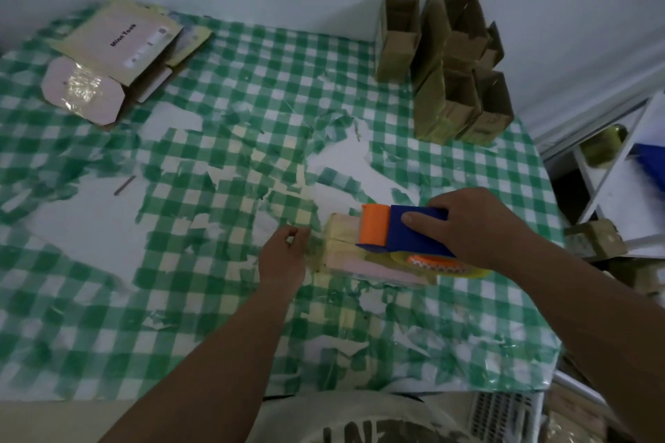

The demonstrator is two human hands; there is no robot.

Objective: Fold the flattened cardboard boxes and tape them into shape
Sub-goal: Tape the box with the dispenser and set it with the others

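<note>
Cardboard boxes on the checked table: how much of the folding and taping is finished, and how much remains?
Done: a cluster of folded brown boxes stands at the far right of the table. In hand: the right hand holds the blue and orange tape dispenser on a small pale box, while the left hand pinches at its end, apparently holding tape. Left: a stack of flattened boxes at the far left.

- I count 1 blue-and-orange plastic tape dispenser [403,230]
- 1 small pale folded cardboard box [345,244] under it
- approx. 5 brown assembled cardboard boxes [449,75]
- 1 stack of flattened pale cardboard boxes [115,57]; sheets uncountable
</note>
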